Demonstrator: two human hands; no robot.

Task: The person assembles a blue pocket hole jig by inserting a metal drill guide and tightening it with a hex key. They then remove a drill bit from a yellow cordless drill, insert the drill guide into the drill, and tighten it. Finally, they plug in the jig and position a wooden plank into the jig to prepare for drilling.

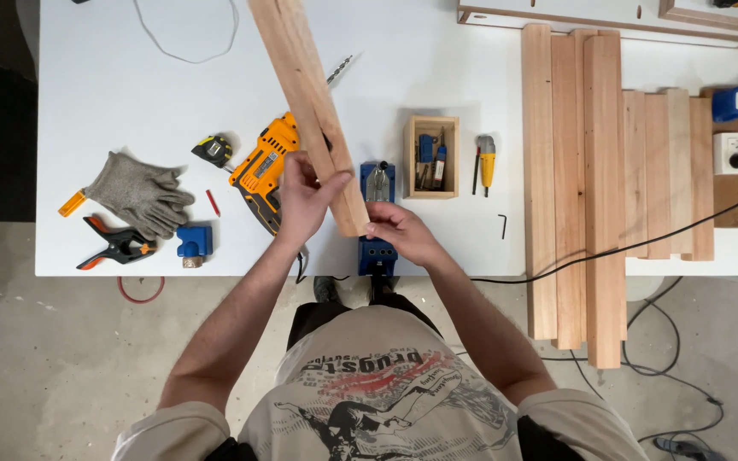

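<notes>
Bright, even overhead light; white table (pixel 437 68) near glare at 12 o'clock. Shadows soft, short. Focus sharp throughout; dark unlit corner at 9 o'clock.

Both bare forearms reach up from the lower part of the frame and converge near its centre. The left hand (pixel 301 198) sits slightly higher, left of centre, fingers curled and thumb raised in a closed grasp. The right hand (pixel 403 232) lies just right of centre, palm down, fingers bent leftward, pinching. The elbows spread wide at the bottom corners
</notes>
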